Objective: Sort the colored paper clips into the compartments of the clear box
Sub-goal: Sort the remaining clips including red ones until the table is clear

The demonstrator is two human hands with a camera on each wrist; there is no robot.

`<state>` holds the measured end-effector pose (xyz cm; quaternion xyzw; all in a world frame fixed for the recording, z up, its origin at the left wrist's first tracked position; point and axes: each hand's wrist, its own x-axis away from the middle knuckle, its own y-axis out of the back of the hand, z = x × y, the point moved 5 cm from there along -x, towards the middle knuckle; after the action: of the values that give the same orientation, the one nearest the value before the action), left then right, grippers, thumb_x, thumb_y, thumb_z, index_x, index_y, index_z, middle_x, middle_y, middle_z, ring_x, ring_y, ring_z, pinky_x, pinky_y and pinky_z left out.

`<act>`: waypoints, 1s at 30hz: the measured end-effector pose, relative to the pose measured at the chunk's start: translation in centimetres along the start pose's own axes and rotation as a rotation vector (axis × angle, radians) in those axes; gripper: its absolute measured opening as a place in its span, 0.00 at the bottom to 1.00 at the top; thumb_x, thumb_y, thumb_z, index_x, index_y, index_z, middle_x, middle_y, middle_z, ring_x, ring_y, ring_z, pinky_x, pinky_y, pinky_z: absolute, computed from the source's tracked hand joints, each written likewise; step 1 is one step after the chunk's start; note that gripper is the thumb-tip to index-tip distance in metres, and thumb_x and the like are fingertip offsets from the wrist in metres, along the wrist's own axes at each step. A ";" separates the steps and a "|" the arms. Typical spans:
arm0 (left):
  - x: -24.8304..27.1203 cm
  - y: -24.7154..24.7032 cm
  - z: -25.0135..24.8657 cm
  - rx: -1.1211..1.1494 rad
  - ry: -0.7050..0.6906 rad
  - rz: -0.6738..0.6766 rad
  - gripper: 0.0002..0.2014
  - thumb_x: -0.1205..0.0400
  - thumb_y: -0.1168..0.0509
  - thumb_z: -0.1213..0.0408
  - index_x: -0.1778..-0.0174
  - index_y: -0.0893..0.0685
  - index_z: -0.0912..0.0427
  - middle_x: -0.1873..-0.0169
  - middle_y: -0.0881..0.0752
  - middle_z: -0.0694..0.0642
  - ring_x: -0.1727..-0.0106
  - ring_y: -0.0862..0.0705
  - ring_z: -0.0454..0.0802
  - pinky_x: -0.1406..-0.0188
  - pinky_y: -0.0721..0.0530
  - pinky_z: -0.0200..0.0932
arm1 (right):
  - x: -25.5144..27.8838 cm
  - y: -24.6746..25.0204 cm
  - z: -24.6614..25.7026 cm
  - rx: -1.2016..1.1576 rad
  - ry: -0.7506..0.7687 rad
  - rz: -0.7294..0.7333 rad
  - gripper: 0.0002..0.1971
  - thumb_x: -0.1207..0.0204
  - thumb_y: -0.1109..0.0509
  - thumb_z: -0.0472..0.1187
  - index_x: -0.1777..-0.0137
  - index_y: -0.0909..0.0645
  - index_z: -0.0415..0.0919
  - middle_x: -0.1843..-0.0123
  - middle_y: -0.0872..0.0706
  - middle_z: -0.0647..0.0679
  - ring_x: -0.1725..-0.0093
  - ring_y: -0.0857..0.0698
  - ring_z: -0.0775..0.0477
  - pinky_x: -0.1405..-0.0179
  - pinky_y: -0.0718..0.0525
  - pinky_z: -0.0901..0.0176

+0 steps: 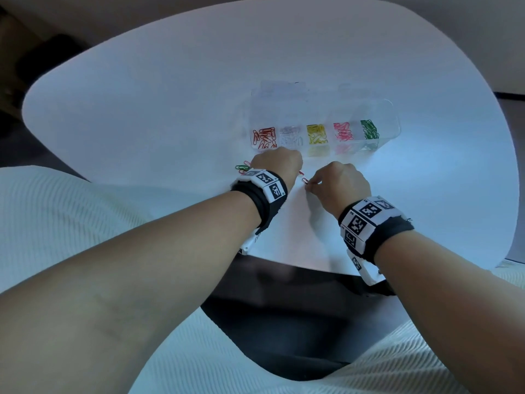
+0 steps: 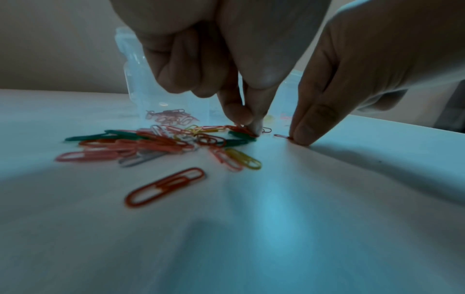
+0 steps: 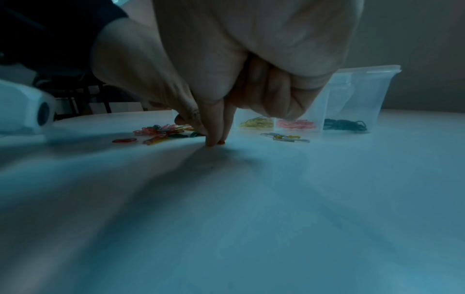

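Observation:
The clear box (image 1: 395, 123) holds red, clear, yellow, pink and green clips in separate compartments. A mixed pile of loose clips (image 2: 163, 143) lies in front of it. My left hand (image 2: 249, 127) reaches down at the pile's right edge, with thumb and forefinger pinched on a red clip (image 2: 241, 129) there. In the head view this hand (image 1: 277, 163) hides most of the pile. My right hand (image 3: 214, 144) sits just to the right, its fingertips pinching one end of a small red clip (image 1: 305, 181) that lies flat on the table.
The white table (image 1: 170, 109) stretches wide to the left and far side. One red clip (image 2: 164, 187) lies alone nearer me than the pile. A few grey and yellow clips (image 3: 284, 137) rest in front of the box. The table's near edge is close behind my wrists.

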<state>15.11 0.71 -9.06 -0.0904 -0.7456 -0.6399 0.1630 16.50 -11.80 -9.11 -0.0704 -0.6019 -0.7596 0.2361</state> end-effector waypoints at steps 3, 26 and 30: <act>0.3 0.2 0.3 0.058 -0.002 -0.011 0.07 0.19 0.36 0.65 0.50 0.15 0.52 0.58 0.13 0.53 0.57 0.16 0.58 0.64 0.26 0.45 | -0.1 0.1 -0.5 -0.042 -0.057 0.025 0.05 0.26 0.25 0.49 0.55 0.11 0.51 0.55 0.15 0.43 0.57 0.16 0.39 0.61 0.20 0.58; 4.3 -2.5 -0.1 0.879 0.086 0.149 0.14 0.23 0.43 0.71 0.73 0.29 0.53 0.75 0.24 0.50 0.67 0.24 0.55 0.63 0.26 0.45 | 2.2 -0.9 -1.6 -0.644 -0.147 0.209 0.09 0.24 0.43 0.38 0.67 0.35 0.42 0.72 0.35 0.49 0.72 0.38 0.47 0.73 0.41 0.59; 4.1 -2.3 0.8 0.793 0.123 0.085 0.12 0.22 0.41 0.66 0.71 0.30 0.51 0.70 0.24 0.47 0.65 0.25 0.52 0.68 0.30 0.42 | 2.6 -1.0 -2.1 -0.976 -0.307 0.209 0.11 0.26 0.43 0.35 0.69 0.37 0.45 0.78 0.36 0.49 0.78 0.42 0.50 0.77 0.44 0.64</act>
<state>10.35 0.84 -9.82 -0.0127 -0.9191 -0.2994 0.2557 14.14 -14.36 -9.55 -0.3427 -0.1952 -0.9050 0.1594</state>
